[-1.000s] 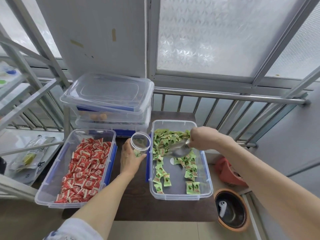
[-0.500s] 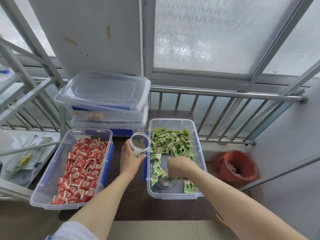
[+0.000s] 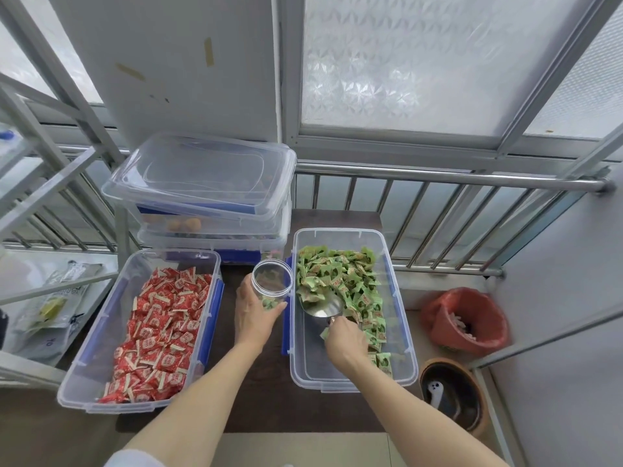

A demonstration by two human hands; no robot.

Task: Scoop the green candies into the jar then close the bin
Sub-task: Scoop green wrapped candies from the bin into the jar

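Note:
An open clear bin (image 3: 401, 332) with blue latches holds green candies (image 3: 337, 274), heaped at its far half and down its right side. My right hand (image 3: 345, 338) grips the handle of a metal scoop (image 3: 322, 306) inside the bin; the scoop's mouth is pushed into the near edge of the heap, with a few candies on it. My left hand (image 3: 253, 315) holds an upright clear jar (image 3: 271, 284) just left of the bin, open at the top, with a few green candies at its bottom.
A second open bin (image 3: 101, 348) of red candies lies to the left. Stacked clear bins with loose lids (image 3: 202, 176) stand behind. A metal railing (image 3: 438, 178) runs across the back. A red bucket (image 3: 465, 318) and a brown pot (image 3: 451, 396) sit on the floor at right.
My right hand drew the scoop back to the bin's near end, then pushed it forward into the green candies. The left hand and jar stayed put.

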